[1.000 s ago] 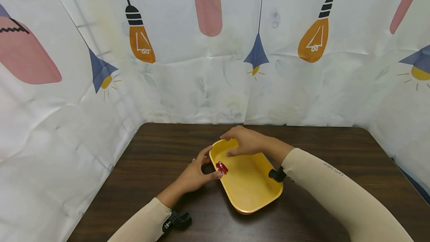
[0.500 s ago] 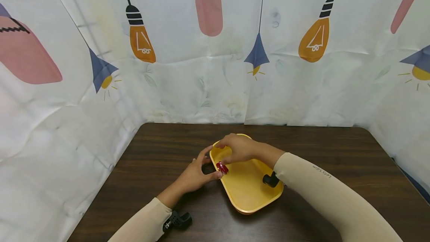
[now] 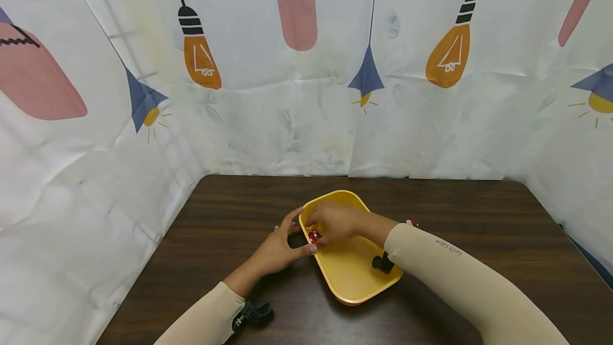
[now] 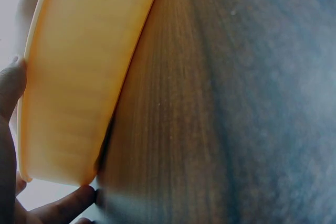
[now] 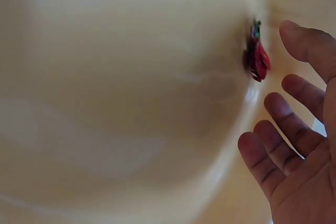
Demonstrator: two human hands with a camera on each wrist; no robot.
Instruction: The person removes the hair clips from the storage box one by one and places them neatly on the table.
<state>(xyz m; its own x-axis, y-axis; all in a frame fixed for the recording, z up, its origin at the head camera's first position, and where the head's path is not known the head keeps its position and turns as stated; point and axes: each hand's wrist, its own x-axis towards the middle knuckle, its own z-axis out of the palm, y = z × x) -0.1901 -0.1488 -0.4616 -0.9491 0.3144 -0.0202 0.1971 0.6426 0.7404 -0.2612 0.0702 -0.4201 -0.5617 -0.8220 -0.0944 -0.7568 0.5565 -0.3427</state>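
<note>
Tray (image 3: 354, 281) sits below frame center, the left hand (image 3: 278, 249) spread against its left rim and the right hand (image 3: 337, 221) poised inside, fingers (image 5: 252, 148) loosely parted. A red trinket (image 3: 313, 236) lies ungripped by the tray's left wall, so the pickup appears unfinished; a second red item (image 3: 414, 223), mostly hidden, shows right of center, just past the right sleeve (image 3: 445, 265).

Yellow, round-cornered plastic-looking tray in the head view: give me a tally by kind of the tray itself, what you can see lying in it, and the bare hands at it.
Yellow tray: 1
Small shiny red thing lying in it: 1
Bare hands, the left hand at the rim and the right hand reaching inside: 2
Total: 4
</note>
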